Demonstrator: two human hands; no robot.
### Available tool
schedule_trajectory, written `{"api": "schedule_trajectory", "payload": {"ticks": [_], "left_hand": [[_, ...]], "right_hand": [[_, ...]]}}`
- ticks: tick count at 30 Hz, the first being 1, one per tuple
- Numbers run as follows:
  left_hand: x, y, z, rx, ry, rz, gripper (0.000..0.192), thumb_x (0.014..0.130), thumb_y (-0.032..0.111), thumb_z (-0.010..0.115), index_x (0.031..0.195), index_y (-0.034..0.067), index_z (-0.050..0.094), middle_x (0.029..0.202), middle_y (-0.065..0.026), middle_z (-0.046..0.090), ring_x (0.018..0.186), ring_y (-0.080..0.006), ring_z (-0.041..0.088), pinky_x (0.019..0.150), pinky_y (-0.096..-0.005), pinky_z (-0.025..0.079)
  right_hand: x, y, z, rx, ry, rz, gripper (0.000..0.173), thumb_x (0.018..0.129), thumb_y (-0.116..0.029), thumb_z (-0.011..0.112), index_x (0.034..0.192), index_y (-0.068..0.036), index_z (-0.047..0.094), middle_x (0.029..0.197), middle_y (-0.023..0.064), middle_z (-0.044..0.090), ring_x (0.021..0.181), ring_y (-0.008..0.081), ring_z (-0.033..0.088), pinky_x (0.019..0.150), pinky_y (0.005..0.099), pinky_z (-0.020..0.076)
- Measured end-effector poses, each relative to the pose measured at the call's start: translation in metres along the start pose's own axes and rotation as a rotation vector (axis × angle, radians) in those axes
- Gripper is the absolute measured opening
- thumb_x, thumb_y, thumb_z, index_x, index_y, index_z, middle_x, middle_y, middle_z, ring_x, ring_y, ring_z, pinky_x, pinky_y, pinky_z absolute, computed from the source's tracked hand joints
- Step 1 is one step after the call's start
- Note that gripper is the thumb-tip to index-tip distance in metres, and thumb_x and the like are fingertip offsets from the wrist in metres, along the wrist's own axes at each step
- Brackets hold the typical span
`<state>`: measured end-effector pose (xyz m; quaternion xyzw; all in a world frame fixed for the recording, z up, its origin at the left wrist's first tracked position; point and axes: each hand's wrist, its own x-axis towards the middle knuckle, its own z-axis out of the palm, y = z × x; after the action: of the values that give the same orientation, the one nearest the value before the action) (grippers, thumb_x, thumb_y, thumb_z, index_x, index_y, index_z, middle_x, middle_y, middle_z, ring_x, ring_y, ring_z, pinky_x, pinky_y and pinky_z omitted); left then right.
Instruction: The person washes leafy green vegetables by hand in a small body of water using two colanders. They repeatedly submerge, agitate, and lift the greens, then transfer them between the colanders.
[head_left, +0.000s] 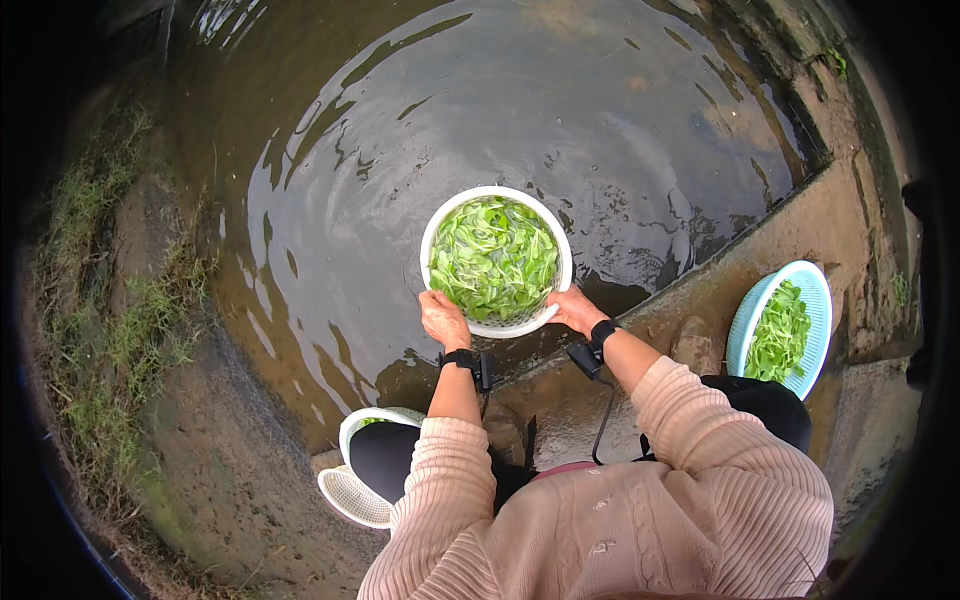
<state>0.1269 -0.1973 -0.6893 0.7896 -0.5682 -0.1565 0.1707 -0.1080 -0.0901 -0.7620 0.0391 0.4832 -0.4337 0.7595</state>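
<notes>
A round white plastic colander (564, 238) sits low in the murky water, filled with loose green leaves (491, 259). My left hand (444, 319) grips its rim at the lower left, and my right hand (576, 309) grips the rim at the lower right. Some fingers are hidden under or behind the rim. Water shows among the leaves. Both wrists carry a black strap with a small device.
On the wet concrete ledge (720, 274) at right, a light blue basket (821, 300) holds more leafy greens (780, 334). Beside my left knee are a white basket (351, 431) and an off-white colander (352, 496). A grassy bank (112, 337) lies at left.
</notes>
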Motion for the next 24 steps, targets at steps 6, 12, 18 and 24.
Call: {"api": "schedule_trajectory", "payload": {"ticks": [6,12,18,24], "left_hand": [[0.029,0.059,0.04,0.171,-0.366,0.263,0.071,0.092,0.039,0.068,0.153,0.024,0.035,0.148,-0.0232,0.041,0.134,-0.0458,0.041,0.104,-0.0604,0.04],[0.002,0.029,0.053,0.469,-0.48,0.259,0.035,0.078,0.005,0.072,0.113,0.011,0.07,0.122,-0.0156,0.058,0.114,-0.0387,0.054,0.091,-0.0457,0.05],[-0.003,0.035,0.064,0.162,-0.531,0.657,0.061,0.078,0.008,0.074,0.134,0.002,0.053,0.13,-0.0286,0.054,0.115,-0.0442,0.054,0.096,-0.0496,0.047],[0.013,0.031,0.058,0.06,-0.177,0.083,0.051,0.078,0.0,0.066,0.129,0.003,0.058,0.121,-0.0271,0.054,0.109,-0.0463,0.055,0.093,-0.0514,0.047]], "right_hand": [[-0.006,-0.005,0.005,0.018,-0.033,0.094,0.061,0.081,0.005,0.055,0.14,-0.001,0.041,0.118,0.0189,0.06,0.099,0.0346,0.069,0.082,0.0491,0.0632],[-0.011,-0.018,0.006,-0.036,0.01,0.017,0.058,0.083,0.003,0.055,0.139,0.0,0.043,0.122,0.0205,0.06,0.1,0.0353,0.068,0.08,0.0487,0.0633],[-0.012,-0.022,0.008,-0.045,-0.03,0.05,0.056,0.084,0.002,0.053,0.139,0.005,0.042,0.12,0.0214,0.063,0.096,0.0349,0.071,0.081,0.0461,0.0633],[-0.004,-0.027,-0.002,0.009,-0.008,0.03,0.057,0.084,0.0,0.057,0.139,0.004,0.041,0.123,0.0218,0.06,0.104,0.0366,0.068,0.084,0.049,0.0624]]}}
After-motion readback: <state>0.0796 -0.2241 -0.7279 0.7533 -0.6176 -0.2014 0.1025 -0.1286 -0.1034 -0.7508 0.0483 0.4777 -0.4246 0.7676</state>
